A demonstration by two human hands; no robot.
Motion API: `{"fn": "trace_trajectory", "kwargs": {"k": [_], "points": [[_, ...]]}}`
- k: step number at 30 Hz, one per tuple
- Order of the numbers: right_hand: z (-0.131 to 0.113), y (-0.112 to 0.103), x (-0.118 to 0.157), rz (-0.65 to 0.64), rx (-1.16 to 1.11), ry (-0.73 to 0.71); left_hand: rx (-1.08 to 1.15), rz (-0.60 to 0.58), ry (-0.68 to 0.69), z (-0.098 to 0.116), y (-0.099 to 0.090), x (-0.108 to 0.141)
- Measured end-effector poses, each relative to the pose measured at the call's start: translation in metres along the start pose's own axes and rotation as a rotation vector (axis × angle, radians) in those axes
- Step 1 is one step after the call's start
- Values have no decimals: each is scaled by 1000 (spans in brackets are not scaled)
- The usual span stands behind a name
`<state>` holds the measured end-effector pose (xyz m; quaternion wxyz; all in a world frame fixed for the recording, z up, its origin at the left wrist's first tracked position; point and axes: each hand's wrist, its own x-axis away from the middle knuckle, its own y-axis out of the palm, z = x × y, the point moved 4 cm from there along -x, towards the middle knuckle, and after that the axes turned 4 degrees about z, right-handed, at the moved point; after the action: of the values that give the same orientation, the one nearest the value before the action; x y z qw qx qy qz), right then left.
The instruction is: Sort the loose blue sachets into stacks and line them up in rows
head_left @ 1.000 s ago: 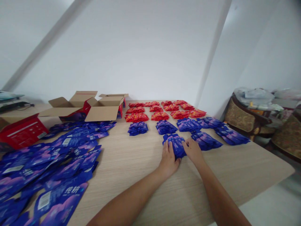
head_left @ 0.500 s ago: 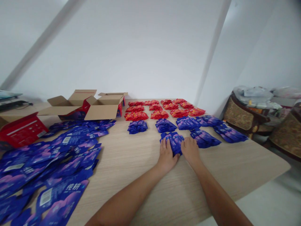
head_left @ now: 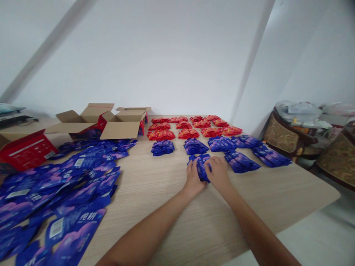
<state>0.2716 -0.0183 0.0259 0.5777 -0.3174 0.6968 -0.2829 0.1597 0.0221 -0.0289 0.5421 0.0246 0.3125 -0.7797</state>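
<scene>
A small stack of blue packets [head_left: 203, 167] lies on the wooden table [head_left: 155, 192], between my two hands. My left hand [head_left: 195, 181] grips its left and near side, fingers bent over the edge. On the stack's right side, my right hand [head_left: 217, 170] curls its fingers over the top packets. Right of it lies another blue stack [head_left: 241, 162], and just behind is a further one [head_left: 195, 146]. Several red packet stacks [head_left: 161, 135] stand in rows farther back.
A large loose heap of blue packets [head_left: 69, 184] covers the table's left side. Behind it stand open cardboard boxes [head_left: 122, 129] and a red box [head_left: 27, 149]. Patterned chairs [head_left: 288, 135] with plastic bags [head_left: 299, 111] are beyond the right edge.
My right hand has shifted left and over the stack's top, covering more of it. The stack looks narrower between my hands. My left hand's fingers have moved slightly left.
</scene>
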Motion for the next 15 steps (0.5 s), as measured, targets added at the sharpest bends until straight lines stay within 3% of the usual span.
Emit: {"fn": "trace_trajectory", "kwargs": {"k": [6,11,15], "points": [[-29,2,-6,-234,115,10,178,34,-44,-10,-3,0],[-32,8,-17,-368,79,145,239,37,-80,-17,1,-2],[-30,15,-23,-389,40,219,258,63,-71,-19,4,-4]]}}
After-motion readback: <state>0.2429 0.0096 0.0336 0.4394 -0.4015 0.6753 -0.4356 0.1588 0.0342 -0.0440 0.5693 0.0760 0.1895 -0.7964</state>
